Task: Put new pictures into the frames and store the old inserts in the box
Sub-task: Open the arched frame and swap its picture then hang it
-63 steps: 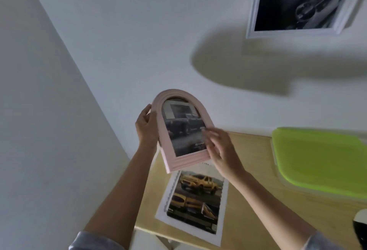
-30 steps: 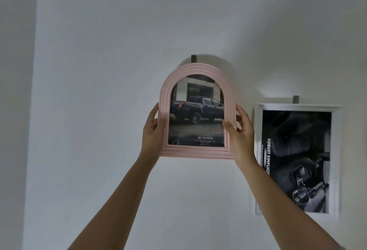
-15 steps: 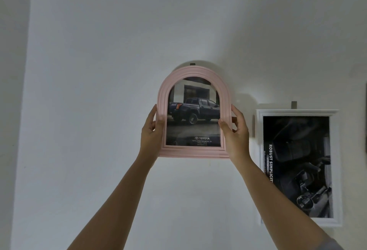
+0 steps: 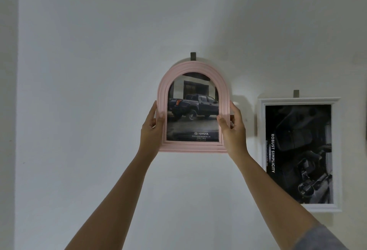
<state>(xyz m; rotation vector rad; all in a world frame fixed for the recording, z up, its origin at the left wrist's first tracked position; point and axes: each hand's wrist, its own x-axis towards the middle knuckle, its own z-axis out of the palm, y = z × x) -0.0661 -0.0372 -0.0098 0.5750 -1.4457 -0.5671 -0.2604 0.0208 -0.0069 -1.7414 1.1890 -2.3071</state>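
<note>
A pink arched frame [image 4: 224,99] with a dark pickup truck picture [image 4: 193,110] is held flat against the white wall. My left hand [image 4: 152,130] grips its left edge and my right hand [image 4: 233,128] grips its right edge, thumbs on the front. A small dark wall hook [image 4: 193,56] shows just above the top of the arch. Whether the frame hangs on the hook cannot be told. The table, the box and the old inserts are out of view.
A white rectangular frame [image 4: 262,150] with a black-and-white car interior picture hangs from its own hook [image 4: 296,93] on the wall, right of the pink frame. A wall corner runs down the far left.
The pink frame was lifted from over the table up to the wall. In the last half second it sits slightly lower, so more of the hook shows above the arch.
</note>
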